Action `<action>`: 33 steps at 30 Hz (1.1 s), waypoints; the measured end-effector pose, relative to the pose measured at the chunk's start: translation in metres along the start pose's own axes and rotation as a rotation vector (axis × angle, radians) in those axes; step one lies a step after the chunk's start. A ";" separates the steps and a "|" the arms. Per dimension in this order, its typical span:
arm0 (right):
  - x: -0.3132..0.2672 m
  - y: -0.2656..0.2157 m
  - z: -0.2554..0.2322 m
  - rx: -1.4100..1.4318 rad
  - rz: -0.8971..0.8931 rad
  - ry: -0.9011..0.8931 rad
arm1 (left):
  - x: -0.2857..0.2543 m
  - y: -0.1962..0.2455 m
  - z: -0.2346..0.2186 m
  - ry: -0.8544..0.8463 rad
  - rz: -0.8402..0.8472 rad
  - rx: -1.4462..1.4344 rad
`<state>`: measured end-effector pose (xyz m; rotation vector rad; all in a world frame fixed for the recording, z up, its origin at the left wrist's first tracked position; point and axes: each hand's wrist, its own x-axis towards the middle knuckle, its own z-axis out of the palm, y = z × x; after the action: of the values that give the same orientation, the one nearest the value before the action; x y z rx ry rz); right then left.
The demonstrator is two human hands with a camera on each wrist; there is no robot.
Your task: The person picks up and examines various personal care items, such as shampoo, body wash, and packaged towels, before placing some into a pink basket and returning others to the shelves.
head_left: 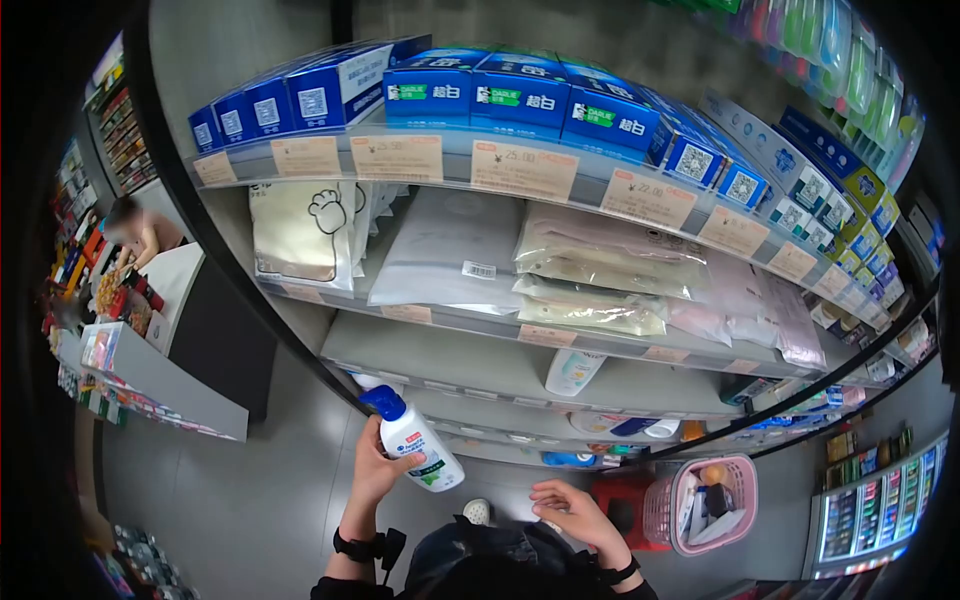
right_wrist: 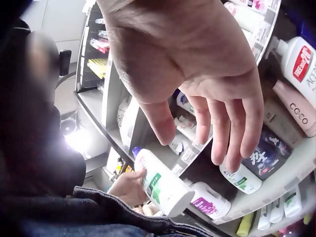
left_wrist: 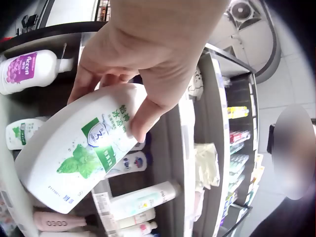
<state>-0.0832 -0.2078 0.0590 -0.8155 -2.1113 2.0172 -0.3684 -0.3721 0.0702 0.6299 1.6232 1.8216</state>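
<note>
Before the shelves [head_left: 620, 385], left hand [head_left: 375, 468] raised, fingers gripping white bottle [head_left: 420, 448], right hand [head_left: 570, 512] low, fingers loosely spread

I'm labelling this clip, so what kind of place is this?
Most likely a shop's toiletries aisle: shelves carry price tags, rows of boxed toothpaste and a pink shopping basket; the left hand holds a bottle.

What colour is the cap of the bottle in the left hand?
Blue, on the white plastic bottle; the head view shows it best.
</note>
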 end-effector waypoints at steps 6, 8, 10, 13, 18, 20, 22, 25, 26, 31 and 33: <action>-0.022 0.026 -0.009 0.091 0.034 0.184 | 0.033 -0.086 -0.015 -0.135 -0.023 0.139; -0.030 0.032 -0.010 0.121 0.035 0.230 | 0.051 -0.112 -0.016 -0.177 -0.036 0.164; -0.039 0.029 -0.010 0.153 0.061 0.271 | 0.072 -0.129 -0.016 -0.182 0.011 0.224; -0.053 0.033 -0.012 0.178 0.104 0.337 | 0.101 -0.155 -0.028 -0.183 0.105 0.425; -0.076 0.044 -0.015 0.257 0.127 0.468 | 0.141 -0.157 -0.034 -0.318 0.097 0.645; -0.082 0.053 -0.015 0.254 0.147 0.508 | 0.148 -0.153 -0.032 -0.368 0.089 0.680; -0.088 0.059 -0.014 0.231 0.154 0.533 | 0.153 -0.157 -0.033 -0.363 0.059 0.692; -0.093 0.056 -0.011 0.261 0.166 0.561 | 0.161 -0.175 -0.039 -0.357 0.083 0.713; -0.093 0.053 -0.010 0.266 0.168 0.574 | 0.163 -0.184 -0.042 -0.336 0.082 0.711; -0.096 0.054 -0.009 0.289 0.152 0.581 | 0.172 -0.204 -0.040 -0.316 0.019 0.649; -0.098 0.058 -0.009 0.275 0.154 0.582 | 0.174 -0.209 -0.044 -0.316 0.000 0.689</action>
<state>0.0213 -0.2446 0.0323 -1.3406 -1.4581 1.7813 -0.4942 -0.2657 -0.1505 1.1427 2.0024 1.0529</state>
